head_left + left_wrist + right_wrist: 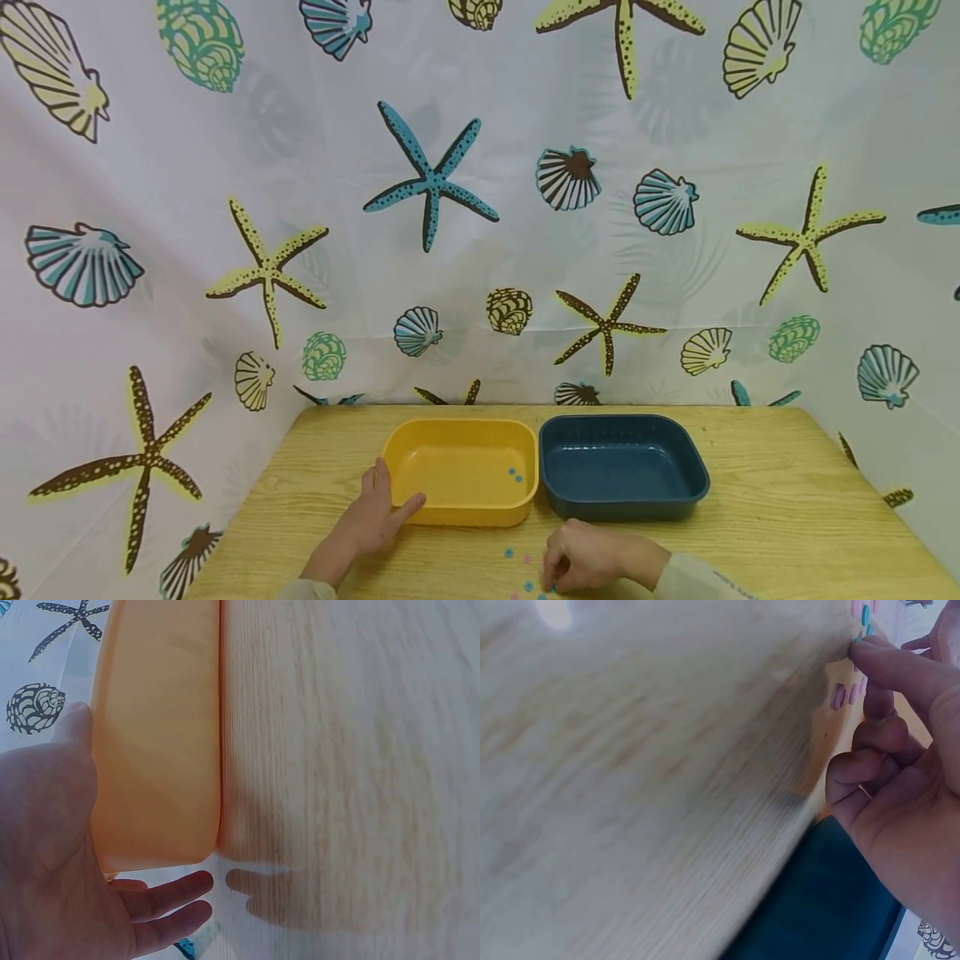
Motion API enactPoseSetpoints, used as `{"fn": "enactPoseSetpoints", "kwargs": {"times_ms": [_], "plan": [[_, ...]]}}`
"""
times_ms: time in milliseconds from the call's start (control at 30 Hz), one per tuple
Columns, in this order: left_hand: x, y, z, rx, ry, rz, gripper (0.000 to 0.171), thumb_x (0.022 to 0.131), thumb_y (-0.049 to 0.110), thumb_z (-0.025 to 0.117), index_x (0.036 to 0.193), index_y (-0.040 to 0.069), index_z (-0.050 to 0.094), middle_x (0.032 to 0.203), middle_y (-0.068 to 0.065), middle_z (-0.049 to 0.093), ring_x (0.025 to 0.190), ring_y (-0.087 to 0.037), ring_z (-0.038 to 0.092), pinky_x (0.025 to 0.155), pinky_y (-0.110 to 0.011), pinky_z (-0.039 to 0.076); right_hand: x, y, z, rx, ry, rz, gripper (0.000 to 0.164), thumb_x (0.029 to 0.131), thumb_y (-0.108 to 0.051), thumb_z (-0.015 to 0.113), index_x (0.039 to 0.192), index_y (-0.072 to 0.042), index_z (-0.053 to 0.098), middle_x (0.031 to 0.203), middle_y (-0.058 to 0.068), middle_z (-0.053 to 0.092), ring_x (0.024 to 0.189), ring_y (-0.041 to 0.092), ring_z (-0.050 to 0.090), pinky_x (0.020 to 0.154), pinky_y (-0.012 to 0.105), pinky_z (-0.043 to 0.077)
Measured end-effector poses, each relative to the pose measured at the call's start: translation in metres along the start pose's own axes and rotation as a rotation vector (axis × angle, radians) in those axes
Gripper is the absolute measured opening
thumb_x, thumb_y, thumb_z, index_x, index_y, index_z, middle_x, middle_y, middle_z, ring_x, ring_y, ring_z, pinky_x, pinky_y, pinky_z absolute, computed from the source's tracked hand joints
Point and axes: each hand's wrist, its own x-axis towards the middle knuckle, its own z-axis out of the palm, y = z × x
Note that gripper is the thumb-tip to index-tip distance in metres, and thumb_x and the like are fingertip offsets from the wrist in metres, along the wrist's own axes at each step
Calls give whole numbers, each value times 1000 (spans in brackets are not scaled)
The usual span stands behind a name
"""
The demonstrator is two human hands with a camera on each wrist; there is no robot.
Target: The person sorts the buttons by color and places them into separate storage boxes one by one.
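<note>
My left hand (pixel 372 515) rests against the left front corner of a yellow plastic tub (pixel 461 477), its fingers extended along the side and its thumb at the front wall. The left wrist view shows the palm beside the tub wall (pixel 154 750). Inside the tub lie two small blue buttons (pixel 512 472). Low over the table in front, my right hand (pixel 588 554) pinches a small blue button (pixel 553 588) between thumb and fingertips, mostly hidden by them. Beside that hand lie a loose blue button (pixel 508 553) and a pink button (pixel 527 558).
A dark blue tub (pixel 622 468) stands right of the yellow one, their sides nearly meeting. Both are on a light wooden table (pixel 780 500). A white curtain (pixel 480 275) printed with shells and starfish hangs behind and at both sides. More pink buttons (pixel 838 696) show in the right wrist view.
</note>
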Motion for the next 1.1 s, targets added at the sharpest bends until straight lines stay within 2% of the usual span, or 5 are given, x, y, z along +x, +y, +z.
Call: {"fn": "enactPoseSetpoints", "kwargs": {"times_ms": [233,500,600,767,1100], "plan": [[1,0,0,-5,-3,2,105,91,62,44,143,-16,-4,142,-38,12,71,-25,57,60,-40,48,1,0,-2,-9,-11,-9,12,79,-3,72,87,-12,75,77,-13,62,68,-11,47,62,9,43],[2,-2,1,9,-10,-21,107,90,66,43,144,-14,-3,144,-36,12,73,-24,57,61,-38,48,2,0,-2,16,-18,30,8,80,-4,72,83,-11,73,73,-15,60,64,-11,46,60,10,44],[1,-1,1,6,-12,-22,108,89,66,43,144,-15,-4,144,-37,12,75,-26,58,63,-40,49,0,0,-2,69,1,53,8,79,-3,71,81,-11,71,72,-17,58,63,-11,46,58,12,45],[1,0,0,2,-11,-14,108,90,65,43,144,-15,-4,143,-38,12,77,-29,58,65,-43,49,-3,0,-10,233,69,88,9,81,-3,68,84,-11,72,75,-15,62,62,-6,50,55,16,45],[2,-2,2,-2,-8,-11,107,90,64,44,144,-15,-4,143,-37,12,72,-25,58,62,-40,49,-6,-4,-29,385,178,172,3,84,-7,69,84,-9,72,72,-5,65,60,0,53,57,18,45]]}}
